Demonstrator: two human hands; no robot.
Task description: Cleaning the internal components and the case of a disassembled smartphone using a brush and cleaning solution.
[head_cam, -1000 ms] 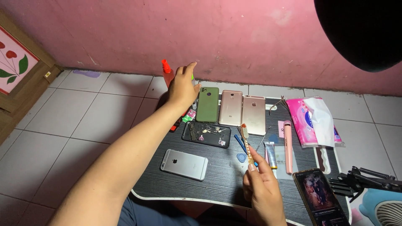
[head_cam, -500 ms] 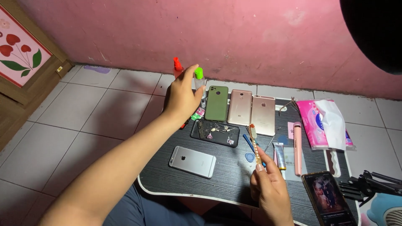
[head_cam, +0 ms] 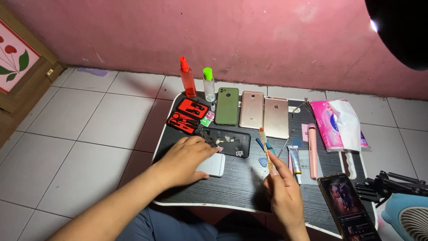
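My left hand (head_cam: 185,160) lies palm down on a silver phone (head_cam: 213,165) near the front of the small dark table (head_cam: 240,187), covering most of it. My right hand (head_cam: 283,189) holds a thin brush-like tool (head_cam: 266,149) upright, its tip above the table. Just behind the silver phone lies an opened black phone (head_cam: 232,142) with small parts on it. A green phone (head_cam: 227,105) and two rose-gold phones (head_cam: 252,109) (head_cam: 276,117) lie face down in a row at the back.
A red spray bottle (head_cam: 187,83) and a clear green-capped bottle (head_cam: 208,84) stand at the table's back left, by a red tool case (head_cam: 188,115). A pink tissue pack (head_cam: 336,124), pink tool (head_cam: 312,151), small tube (head_cam: 294,162), lit phone (head_cam: 347,206) and fan (head_cam: 408,218) sit right.
My left hand has let go of the green-capped bottle at the back, drawn back and come down onto the silver phone. My right hand still holds the brush-like tool.
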